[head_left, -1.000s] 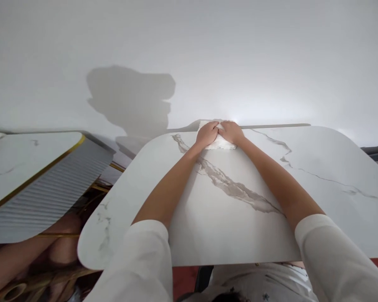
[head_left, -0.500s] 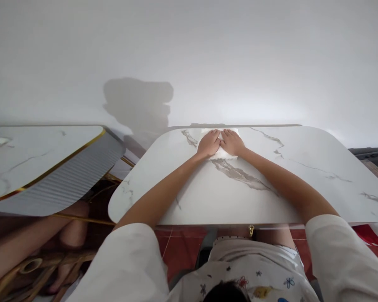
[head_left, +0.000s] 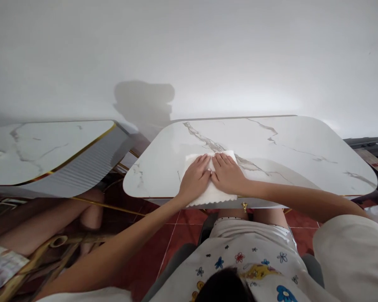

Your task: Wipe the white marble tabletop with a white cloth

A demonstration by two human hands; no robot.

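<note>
A white paper towel [head_left: 211,193] lies flat on the white marble table [head_left: 271,142], its scalloped edge hanging slightly over the near edge. My left hand [head_left: 197,176] and my right hand [head_left: 228,173] press down on it side by side, fingers stretched out flat and thumbs touching. Both hands cover the middle of the towel.
A second marble-topped table [head_left: 50,147] with a gold rim stands to the left. Under it another person's bare legs [head_left: 44,228] rest by a gold chair frame. A white wall rises behind. Red tiles cover the floor [head_left: 164,247]. Dark boxes [head_left: 371,155] sit at the right.
Both hands have slid the paper towel from the far edge of the table back to its near edge. Their fingers went from bunched to flat.
</note>
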